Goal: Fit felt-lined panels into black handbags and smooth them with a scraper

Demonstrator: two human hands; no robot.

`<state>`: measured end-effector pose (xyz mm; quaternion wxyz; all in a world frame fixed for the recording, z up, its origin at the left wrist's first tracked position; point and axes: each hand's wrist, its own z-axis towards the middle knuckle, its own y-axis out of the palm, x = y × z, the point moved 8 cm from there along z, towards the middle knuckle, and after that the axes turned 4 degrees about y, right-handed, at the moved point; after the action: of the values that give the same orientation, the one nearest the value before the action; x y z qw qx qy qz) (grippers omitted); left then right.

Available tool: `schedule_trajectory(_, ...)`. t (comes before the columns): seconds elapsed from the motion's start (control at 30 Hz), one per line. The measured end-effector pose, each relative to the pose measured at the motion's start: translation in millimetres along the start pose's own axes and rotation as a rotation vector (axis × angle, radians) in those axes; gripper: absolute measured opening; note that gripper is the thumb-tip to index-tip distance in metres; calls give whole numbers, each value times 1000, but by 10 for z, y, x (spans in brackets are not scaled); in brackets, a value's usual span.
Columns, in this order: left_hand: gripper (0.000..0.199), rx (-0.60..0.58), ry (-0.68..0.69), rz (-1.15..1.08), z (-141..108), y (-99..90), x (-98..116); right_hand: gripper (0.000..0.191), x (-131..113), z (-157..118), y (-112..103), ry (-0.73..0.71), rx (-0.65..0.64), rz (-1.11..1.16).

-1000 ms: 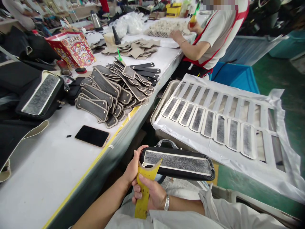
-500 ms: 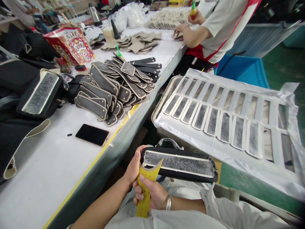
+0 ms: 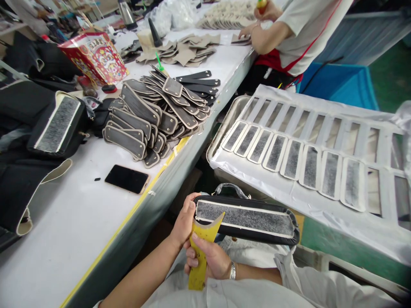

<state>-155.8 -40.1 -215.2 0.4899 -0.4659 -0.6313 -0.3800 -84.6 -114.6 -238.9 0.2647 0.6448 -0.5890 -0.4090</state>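
Shows a black bag [image 3: 293,233] over the lap, beside the table [image 3: 70,214], long and round-ended, with a speckled grey panel [image 3: 253,220] edged by pale strips facing the camera and a plastic-wrapped handle [image 3: 229,187] along the far side. Compared with the earlier frames, sits slightly farther right in view, keeping almost the same tilt; also shows the white-covered board [image 3: 257,173] farther right, its row of panels unchanged. Grasps the bag's left end in the left hand [image 3: 184,221]. Clenches a yellow tool [image 3: 206,233] in the right hand [image 3: 218,259], thumb along its face, fingers wrapped around, curved notch pointing up toward the bag. Reaches inward with both forearms, wrists close together.
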Motion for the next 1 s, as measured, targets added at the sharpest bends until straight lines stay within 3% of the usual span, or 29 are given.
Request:
schedule_trajectory(0.23, 44, 12, -8, 93, -6, 8, 5, 53, 17, -33, 20, 48, 13, 150)
schedule_trajectory(0.47, 39, 73, 90, 269, -16, -22, 97, 54, -2, -104, 34, 49, 85, 179)
schedule_trajectory(0.57, 39, 66, 159, 475, -40, -47, 166, 51, 2, -154, 47, 44, 93, 190)
schedule_trajectory(0.63, 43, 31, 229, 729, -50, -29, 280, 47, -1, -184, 60, 41, 82, 190)
schedule_trajectory(0.77, 50, -79, 453, 1269, -42, 169, 563, 36, 11, -231, 67, 110, 56, 191)
schedule_trajectory(0.87, 39, -197, 547, 1409, -17, 378, 638, 20, 1, -279, 33, 178, 60, 188)
schedule_trajectory(1.0, 26, -186, 461, 1430, 58, 475, 624, 14, -74, -353, -26, 205, 90, 160)
